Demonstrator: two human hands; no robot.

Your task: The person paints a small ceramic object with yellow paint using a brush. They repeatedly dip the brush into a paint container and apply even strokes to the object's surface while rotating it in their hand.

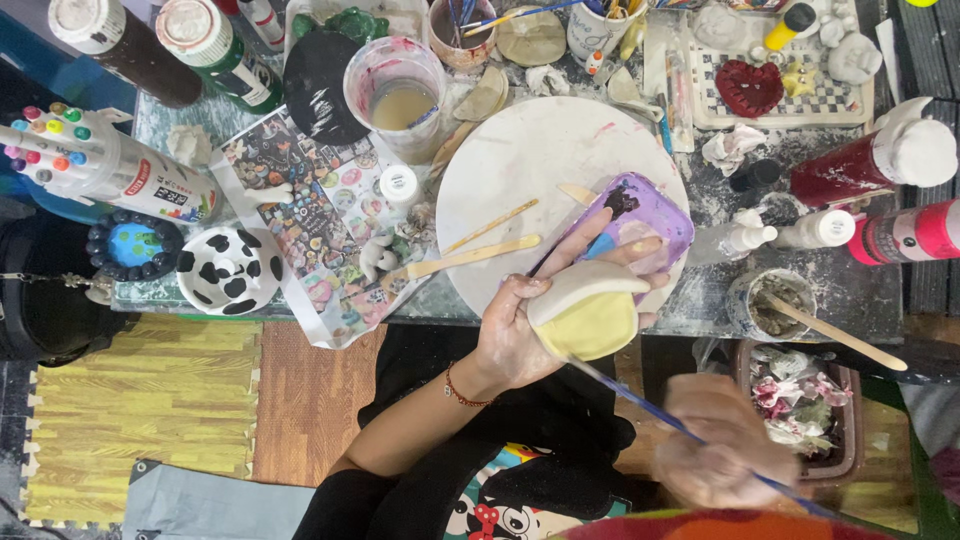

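Observation:
My left hand (520, 325) grips a small rounded clay dish (588, 312), pale yellow on its face with a white rim, held just in front of the table edge. My right hand (722, 442) is blurred at the lower right and is closed on a thin blue-handled paintbrush (640, 400); the brush runs up and left across the dish toward a purple paint palette (645, 215). The palette lies on a round white board (530, 170) with dark and pale paint blobs on it.
Wooden sculpting sticks (470, 258) lie on the board. A cup of murky water (398, 95), paint bottles (880, 165), a marker tube (100, 165), a cow-patterned dish (230, 270) and a pot with a wooden stick (775, 305) crowd the table. Foam mats (140, 400) cover the floor.

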